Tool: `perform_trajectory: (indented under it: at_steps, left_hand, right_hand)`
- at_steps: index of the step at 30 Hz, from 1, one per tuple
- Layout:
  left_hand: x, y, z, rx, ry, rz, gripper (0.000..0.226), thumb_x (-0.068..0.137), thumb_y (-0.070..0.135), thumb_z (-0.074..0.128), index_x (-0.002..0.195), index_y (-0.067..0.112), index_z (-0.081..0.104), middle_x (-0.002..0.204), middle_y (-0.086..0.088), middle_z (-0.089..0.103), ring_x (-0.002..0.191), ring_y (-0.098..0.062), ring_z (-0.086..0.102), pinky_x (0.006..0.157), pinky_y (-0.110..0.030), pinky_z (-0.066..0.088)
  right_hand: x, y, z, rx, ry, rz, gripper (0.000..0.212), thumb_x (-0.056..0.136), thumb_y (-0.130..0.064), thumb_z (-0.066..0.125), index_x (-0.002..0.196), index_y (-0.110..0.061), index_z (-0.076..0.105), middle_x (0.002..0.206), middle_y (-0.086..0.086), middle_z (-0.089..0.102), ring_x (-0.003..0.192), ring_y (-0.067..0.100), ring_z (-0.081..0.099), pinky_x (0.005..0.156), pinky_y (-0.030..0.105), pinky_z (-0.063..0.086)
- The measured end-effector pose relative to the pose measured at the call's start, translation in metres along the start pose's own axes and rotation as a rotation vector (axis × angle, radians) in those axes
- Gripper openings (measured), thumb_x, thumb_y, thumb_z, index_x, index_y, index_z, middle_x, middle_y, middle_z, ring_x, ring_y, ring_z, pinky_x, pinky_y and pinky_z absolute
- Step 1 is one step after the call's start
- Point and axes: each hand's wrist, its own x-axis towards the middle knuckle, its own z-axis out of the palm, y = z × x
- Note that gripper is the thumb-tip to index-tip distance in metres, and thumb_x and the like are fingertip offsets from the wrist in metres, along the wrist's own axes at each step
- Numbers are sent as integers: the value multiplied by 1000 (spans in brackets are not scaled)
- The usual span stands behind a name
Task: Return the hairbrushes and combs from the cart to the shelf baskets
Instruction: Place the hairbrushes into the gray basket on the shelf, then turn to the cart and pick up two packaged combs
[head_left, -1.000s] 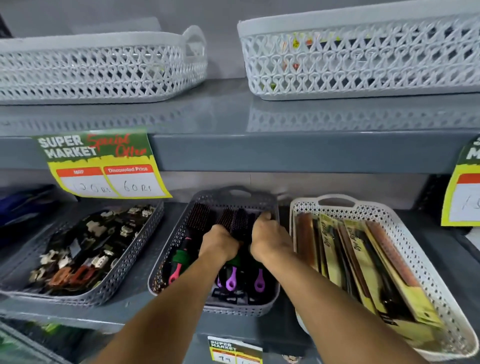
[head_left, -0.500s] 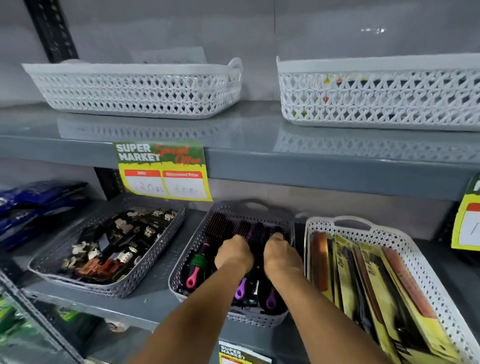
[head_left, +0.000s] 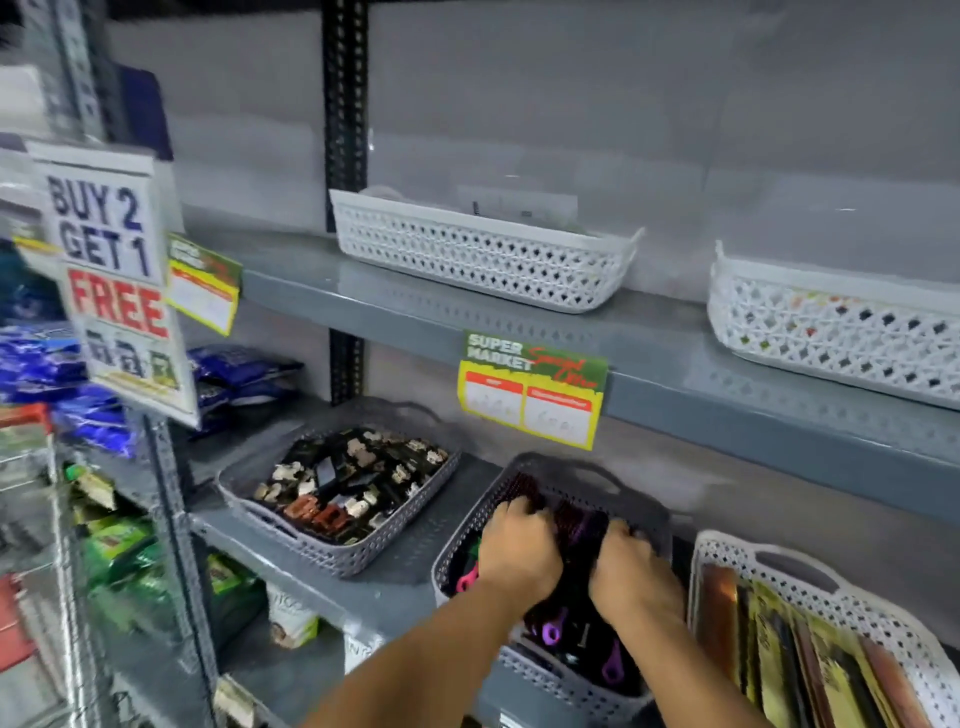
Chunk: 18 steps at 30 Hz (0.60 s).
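A grey basket (head_left: 453, 545) on the lower shelf holds several hairbrushes (head_left: 577, 526) with dark bristle heads and purple, pink and green handles. Both my hands are inside it. My left hand (head_left: 519, 556) lies curled over the brushes on the left side. My right hand (head_left: 635, 578) is curled over the brushes on the right side, and its fingertips are hidden among them. Right of it, a white basket (head_left: 779, 558) holds combs (head_left: 769, 649) in yellow packets.
A grey basket of hair clips (head_left: 332, 552) sits to the left. Two white baskets (head_left: 483, 260) (head_left: 831, 332) stand on the upper shelf. A "BUY 2 GET 1 FREE" sign (head_left: 111, 270) and a blurred wire frame (head_left: 52, 467) are at the far left.
The view has swung left and pulled back, bringing the sign and the left shelves into sight. Both hands have stayed on the brushes in the grey basket.
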Motion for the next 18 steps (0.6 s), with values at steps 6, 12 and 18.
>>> perform_trajectory:
  at_steps: [6,12,18]
  left_hand:
    - [-21,-68,-48,77,216,32,36,85,20,39,114,7,57,116,-19,58,110,-41,48,91,-46,41]
    - [-58,-170,-104,115,260,-196,49,96,25,34,143,10,36,152,-22,31,141,-40,23,114,-46,23]
    - [-126,-290,-153,220,336,-440,51,95,26,34,144,12,34,153,-24,29,139,-41,25,112,-46,27]
  right_hand:
    - [-13,-76,-3,29,129,-208,28,90,-24,48,117,-16,45,122,7,53,110,29,58,76,39,51]
    - [-36,-173,15,42,189,-491,41,90,-32,50,128,-18,45,145,6,40,135,27,36,99,44,42]
    - [-78,-280,48,67,100,-729,51,92,-34,45,140,-22,34,160,9,15,145,27,14,112,51,21]
